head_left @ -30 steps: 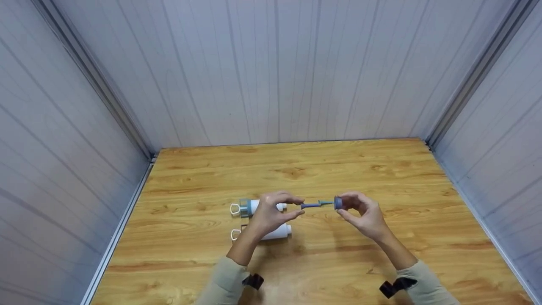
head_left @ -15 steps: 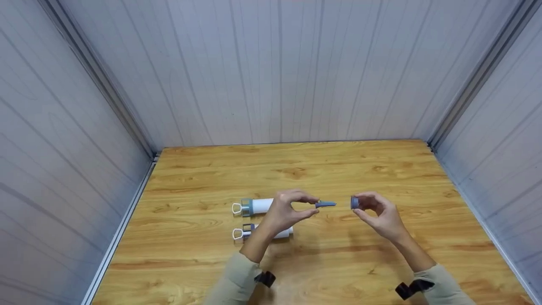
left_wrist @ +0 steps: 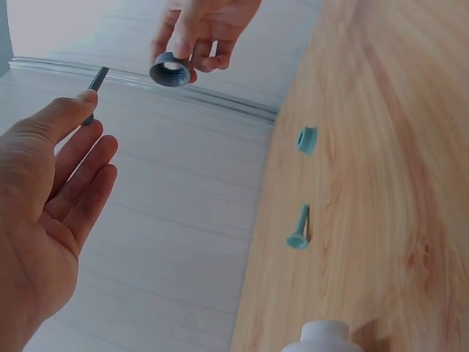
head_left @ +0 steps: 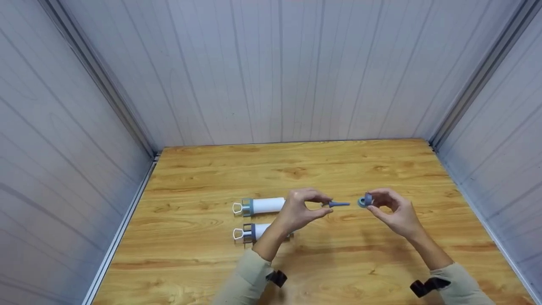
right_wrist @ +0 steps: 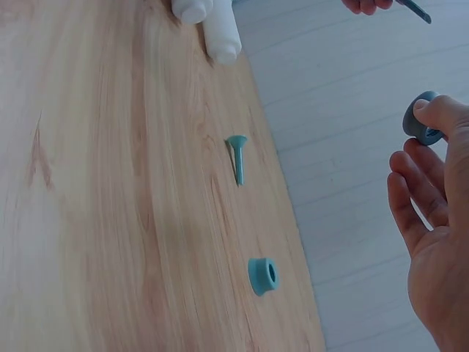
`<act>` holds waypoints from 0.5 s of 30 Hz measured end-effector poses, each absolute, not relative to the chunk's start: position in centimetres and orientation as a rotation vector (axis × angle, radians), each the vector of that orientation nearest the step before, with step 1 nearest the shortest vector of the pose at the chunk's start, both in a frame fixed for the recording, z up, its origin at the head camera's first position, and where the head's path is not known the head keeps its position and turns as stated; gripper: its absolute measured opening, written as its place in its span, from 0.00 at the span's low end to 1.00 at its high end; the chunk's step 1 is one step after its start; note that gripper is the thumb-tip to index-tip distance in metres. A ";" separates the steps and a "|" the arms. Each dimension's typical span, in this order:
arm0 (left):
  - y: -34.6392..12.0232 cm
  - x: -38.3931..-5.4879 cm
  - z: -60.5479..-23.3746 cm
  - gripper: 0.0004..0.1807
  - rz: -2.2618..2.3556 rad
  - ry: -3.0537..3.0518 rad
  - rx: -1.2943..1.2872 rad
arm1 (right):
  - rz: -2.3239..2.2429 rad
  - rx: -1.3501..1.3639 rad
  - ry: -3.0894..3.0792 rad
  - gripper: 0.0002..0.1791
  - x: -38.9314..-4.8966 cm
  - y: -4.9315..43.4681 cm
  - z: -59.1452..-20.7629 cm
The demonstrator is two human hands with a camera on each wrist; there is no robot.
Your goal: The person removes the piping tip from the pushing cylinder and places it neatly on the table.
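Note:
My left hand (head_left: 302, 209) pinches a slim dark blue cone-shaped nozzle (head_left: 340, 204) by its wide end, tip pointing right. Opposite it, my right hand (head_left: 396, 214) holds a dark blue threaded ring cap (left_wrist: 170, 72) between thumb and fingers. Nozzle and ring are apart, both raised above the table. Beneath them, a teal ring cap (right_wrist: 260, 277) and a teal nozzle (right_wrist: 238, 158) lie on the wood. From the head, the teal ring shows just beside the blue one, while the teal nozzle is mostly hidden by my left hand.
Two white plunger tubes lie side by side left of my hands, one with a teal collar (head_left: 266, 205), one with a blue collar (head_left: 261, 229) and partly covered by my left arm. Pale panel walls enclose the wooden table (head_left: 203, 169) at the back and sides.
Both hands have shifted right together, carrying the blue nozzle and ring. The ring has tilted slightly, and the teal ring below has come into sight. More of the white tubes shows.

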State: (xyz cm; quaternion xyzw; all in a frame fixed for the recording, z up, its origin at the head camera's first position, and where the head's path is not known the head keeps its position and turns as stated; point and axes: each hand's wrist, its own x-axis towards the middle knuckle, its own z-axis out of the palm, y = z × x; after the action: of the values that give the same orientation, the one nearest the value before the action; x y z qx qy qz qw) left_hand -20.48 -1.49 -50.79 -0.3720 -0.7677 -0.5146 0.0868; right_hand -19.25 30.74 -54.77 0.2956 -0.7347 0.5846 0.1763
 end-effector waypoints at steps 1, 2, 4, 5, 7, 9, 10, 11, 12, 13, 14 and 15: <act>-1.3 -20.5 -50.9 0.11 -1.543 -2.293 -1.107 | 1.645 0.827 -2.097 0.20 -19.2 30.9 -54.7; -1.2 -20.5 -51.0 0.11 -1.552 -2.296 -1.107 | 1.639 0.823 -2.104 0.21 -19.1 31.0 -54.6; -1.0 -20.5 -51.2 0.11 -1.572 -2.307 -1.102 | 1.629 0.812 -2.120 0.24 -19.0 31.3 -54.6; -0.9 -20.4 -51.3 0.11 -1.583 -2.311 -1.097 | 1.618 0.809 -2.125 0.24 -18.9 31.4 -54.7; -0.7 -20.4 -51.5 0.11 -1.604 -2.327 -1.073 | 1.592 0.801 -2.143 0.25 -18.8 31.7 -54.8; -0.5 -20.4 -51.7 0.11 -1.628 -2.349 -1.041 | 1.565 0.792 -2.163 0.25 -18.9 32.0 -55.0; -0.4 -20.4 -51.8 0.11 -1.638 -2.358 -1.027 | 1.546 0.785 -2.179 0.25 -19.0 32.1 -55.2; -0.3 -20.4 -52.0 0.11 -1.646 -2.366 -1.013 | 1.532 0.772 -2.199 0.25 -19.0 32.3 -55.3; -0.2 -20.4 -52.1 0.11 -1.649 -2.377 -1.001 | 1.519 0.759 -2.219 0.25 -19.1 32.5 -55.4; -0.1 -20.4 -52.3 0.11 -1.651 -2.387 -0.992 | 1.509 0.744 -2.239 0.25 -19.2 32.7 -55.6; 0.1 -20.4 -52.4 0.11 -1.654 -2.396 -0.984 | 1.499 0.729 -2.259 0.25 -19.3 33.0 -55.7; 0.2 -20.4 -52.6 0.11 -1.655 -2.405 -0.976 | 1.490 0.719 -2.277 0.25 -19.3 33.2 -55.9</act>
State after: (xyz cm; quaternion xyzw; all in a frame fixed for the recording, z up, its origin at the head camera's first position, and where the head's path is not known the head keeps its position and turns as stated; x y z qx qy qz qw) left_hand -20.42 0.17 -52.56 -0.3168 -0.7808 -0.5375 0.0317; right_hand -19.34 33.16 -55.90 0.2521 -0.7982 0.5223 0.1630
